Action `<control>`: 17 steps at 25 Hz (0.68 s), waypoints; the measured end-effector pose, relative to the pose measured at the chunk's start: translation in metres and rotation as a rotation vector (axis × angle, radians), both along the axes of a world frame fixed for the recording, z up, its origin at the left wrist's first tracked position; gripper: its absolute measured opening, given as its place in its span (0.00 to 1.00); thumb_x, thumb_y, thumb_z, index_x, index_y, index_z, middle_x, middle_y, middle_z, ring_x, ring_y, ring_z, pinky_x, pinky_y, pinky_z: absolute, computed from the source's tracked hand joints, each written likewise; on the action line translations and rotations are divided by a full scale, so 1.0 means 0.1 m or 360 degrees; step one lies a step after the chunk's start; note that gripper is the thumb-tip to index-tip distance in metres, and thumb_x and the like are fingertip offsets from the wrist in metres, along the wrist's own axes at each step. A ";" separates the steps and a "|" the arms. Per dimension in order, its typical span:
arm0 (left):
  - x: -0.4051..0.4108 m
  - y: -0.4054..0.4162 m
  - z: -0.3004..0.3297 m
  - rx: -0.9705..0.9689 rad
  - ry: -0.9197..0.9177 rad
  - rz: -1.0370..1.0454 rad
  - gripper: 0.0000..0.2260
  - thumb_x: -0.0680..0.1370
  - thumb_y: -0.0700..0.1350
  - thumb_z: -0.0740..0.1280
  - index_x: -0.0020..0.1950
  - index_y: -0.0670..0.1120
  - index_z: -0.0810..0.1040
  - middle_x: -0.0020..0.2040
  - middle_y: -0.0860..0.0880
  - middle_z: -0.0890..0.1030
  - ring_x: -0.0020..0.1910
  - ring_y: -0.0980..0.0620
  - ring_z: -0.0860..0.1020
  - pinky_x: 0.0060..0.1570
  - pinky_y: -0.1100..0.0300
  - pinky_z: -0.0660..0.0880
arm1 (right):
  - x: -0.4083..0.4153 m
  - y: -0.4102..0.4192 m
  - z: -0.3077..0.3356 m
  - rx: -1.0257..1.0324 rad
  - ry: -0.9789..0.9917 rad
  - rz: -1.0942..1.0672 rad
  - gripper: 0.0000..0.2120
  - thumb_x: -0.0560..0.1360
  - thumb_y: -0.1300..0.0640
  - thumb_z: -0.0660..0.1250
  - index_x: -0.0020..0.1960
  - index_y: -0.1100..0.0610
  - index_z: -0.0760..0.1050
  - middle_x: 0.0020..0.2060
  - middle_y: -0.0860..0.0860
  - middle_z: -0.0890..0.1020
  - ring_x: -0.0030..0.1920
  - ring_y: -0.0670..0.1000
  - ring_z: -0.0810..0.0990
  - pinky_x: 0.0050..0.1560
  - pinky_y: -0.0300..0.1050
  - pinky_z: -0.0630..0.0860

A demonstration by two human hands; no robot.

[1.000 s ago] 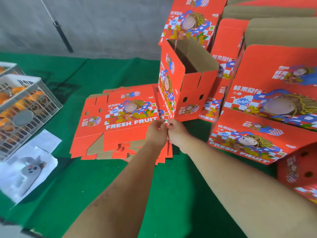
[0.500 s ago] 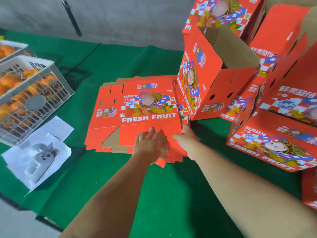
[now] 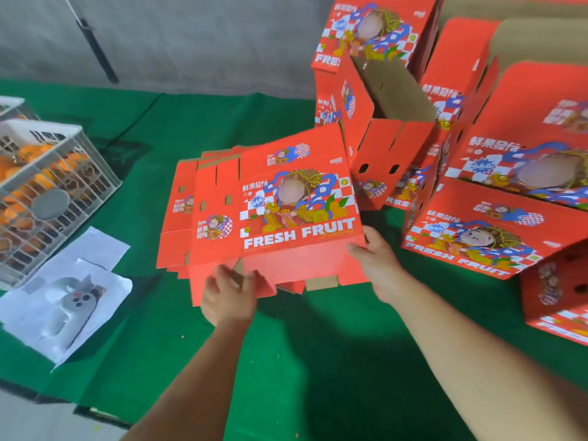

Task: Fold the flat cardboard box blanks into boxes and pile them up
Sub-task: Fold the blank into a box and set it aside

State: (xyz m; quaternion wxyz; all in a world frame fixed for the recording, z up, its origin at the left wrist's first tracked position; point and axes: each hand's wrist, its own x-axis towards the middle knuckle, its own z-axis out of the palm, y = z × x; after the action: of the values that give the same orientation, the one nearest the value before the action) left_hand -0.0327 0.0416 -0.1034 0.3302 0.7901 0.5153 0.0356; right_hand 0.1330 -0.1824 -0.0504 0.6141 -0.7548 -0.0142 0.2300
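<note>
It looks like a fruit packing place: red fruit boxes (image 3: 496, 230) piled on a green cloth (image 3: 318, 361), and white crates (image 3: 47, 186) full of oranges (image 3: 31, 154).

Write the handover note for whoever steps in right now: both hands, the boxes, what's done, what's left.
Left hand grips the near edge of the top blank; right hand grips its near right corner. That blank is tilted up off the stack of flat blanks on the green cloth.
Done: an open folded box stands behind it, more folded boxes piled to the right.
Left: fold this blank, pile it, then the remaining stack.
</note>
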 end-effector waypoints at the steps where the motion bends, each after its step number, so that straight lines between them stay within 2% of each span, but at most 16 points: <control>1: -0.06 0.05 -0.01 -0.0150 -0.0026 0.0174 0.39 0.74 0.69 0.61 0.77 0.46 0.66 0.75 0.37 0.69 0.74 0.36 0.67 0.74 0.44 0.63 | -0.02 -0.13 0.06 0.0032 -0.0031 -0.0004 0.12 0.83 0.61 0.67 0.61 0.45 0.77 0.54 0.46 0.86 0.54 0.52 0.84 0.48 0.49 0.78; 2: -0.12 0.09 -0.03 -0.0327 -0.0184 0.0245 0.39 0.73 0.68 0.62 0.77 0.45 0.65 0.75 0.37 0.69 0.74 0.36 0.68 0.73 0.44 0.64 | -0.05 -0.25 0.12 0.0049 -0.0064 -0.0005 0.13 0.82 0.62 0.67 0.60 0.45 0.77 0.52 0.46 0.87 0.54 0.52 0.84 0.49 0.48 0.78; 4: -0.15 0.09 -0.05 -0.0707 -0.0670 0.0288 0.31 0.76 0.62 0.67 0.73 0.46 0.67 0.73 0.41 0.73 0.72 0.40 0.72 0.69 0.48 0.68 | -0.08 -0.49 0.26 0.0041 -0.0150 0.0011 0.14 0.82 0.64 0.67 0.59 0.46 0.78 0.51 0.46 0.87 0.54 0.52 0.84 0.50 0.48 0.78; 5: -0.16 0.06 -0.06 -0.0843 -0.0778 0.0268 0.29 0.79 0.61 0.68 0.74 0.47 0.67 0.74 0.43 0.73 0.71 0.42 0.74 0.69 0.49 0.68 | -0.09 -0.62 0.33 0.0025 -0.0217 0.0008 0.14 0.82 0.65 0.66 0.60 0.47 0.78 0.52 0.46 0.87 0.54 0.52 0.84 0.52 0.49 0.78; 7: -0.18 -0.03 -0.03 -0.1010 -0.0685 0.0255 0.34 0.78 0.67 0.65 0.78 0.48 0.67 0.76 0.44 0.71 0.72 0.45 0.73 0.73 0.48 0.65 | -0.09 -0.88 0.51 -0.0091 -0.0398 0.0047 0.16 0.82 0.64 0.66 0.65 0.48 0.77 0.56 0.47 0.86 0.57 0.52 0.84 0.58 0.53 0.79; 8: -0.18 -0.09 -0.02 -0.1080 -0.0674 0.0263 0.32 0.77 0.70 0.63 0.73 0.50 0.74 0.73 0.45 0.75 0.69 0.48 0.76 0.72 0.49 0.66 | -0.09 -1.01 0.61 -0.0209 -0.0495 0.0100 0.17 0.82 0.61 0.66 0.67 0.46 0.76 0.58 0.46 0.85 0.58 0.51 0.84 0.60 0.55 0.79; 10: -0.17 -0.24 -0.01 -0.1340 -0.0758 0.0259 0.26 0.77 0.73 0.60 0.55 0.56 0.86 0.57 0.53 0.85 0.53 0.59 0.82 0.61 0.55 0.70 | -0.12 -1.23 0.74 -0.0437 -0.0589 0.0216 0.18 0.82 0.55 0.66 0.68 0.39 0.73 0.59 0.42 0.84 0.58 0.48 0.83 0.59 0.54 0.79; 11: -0.15 -0.35 0.00 -0.1442 -0.0824 0.0263 0.25 0.76 0.74 0.58 0.50 0.59 0.86 0.52 0.58 0.87 0.48 0.63 0.82 0.56 0.57 0.70 | -0.16 -1.31 0.76 -0.0499 -0.0580 0.0225 0.18 0.83 0.54 0.65 0.68 0.36 0.72 0.59 0.40 0.83 0.58 0.47 0.83 0.57 0.52 0.79; 12: -0.13 -0.47 0.00 -0.1501 -0.0888 0.0269 0.26 0.76 0.74 0.56 0.52 0.59 0.85 0.52 0.61 0.85 0.47 0.65 0.80 0.56 0.57 0.69 | -0.21 -1.38 0.75 -0.0538 -0.0564 0.0188 0.20 0.83 0.53 0.64 0.69 0.33 0.69 0.60 0.39 0.81 0.58 0.46 0.82 0.56 0.48 0.78; 13: -0.10 -0.59 -0.01 -0.1557 -0.0944 0.0286 0.27 0.77 0.74 0.55 0.55 0.58 0.83 0.55 0.60 0.85 0.48 0.65 0.78 0.62 0.56 0.68 | -0.25 -1.41 0.72 -0.0572 -0.0559 0.0146 0.22 0.84 0.54 0.64 0.71 0.33 0.67 0.62 0.38 0.79 0.59 0.45 0.81 0.55 0.44 0.76; 15: -0.05 -0.78 0.00 -0.1778 -0.1048 0.0214 0.31 0.77 0.75 0.57 0.67 0.55 0.80 0.62 0.53 0.84 0.55 0.54 0.81 0.75 0.45 0.66 | -0.37 -1.43 0.63 -0.0601 -0.0523 0.0181 0.29 0.83 0.57 0.65 0.79 0.37 0.61 0.66 0.39 0.78 0.62 0.46 0.79 0.58 0.42 0.76; 17: 0.01 -0.96 0.06 -0.2079 -0.1088 -0.0020 0.34 0.76 0.75 0.59 0.72 0.54 0.78 0.66 0.46 0.82 0.65 0.41 0.80 0.71 0.31 0.67 | -0.49 -1.39 0.52 -0.0502 -0.0365 0.0252 0.33 0.81 0.58 0.69 0.78 0.35 0.59 0.63 0.35 0.81 0.60 0.42 0.82 0.57 0.40 0.79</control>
State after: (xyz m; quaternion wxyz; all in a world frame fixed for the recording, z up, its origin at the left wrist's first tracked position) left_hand -0.0313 -0.0546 -0.0979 0.8757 0.3803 0.2952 -0.0362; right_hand 0.0839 -0.3217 0.0012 0.4628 -0.8593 -0.1072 0.1895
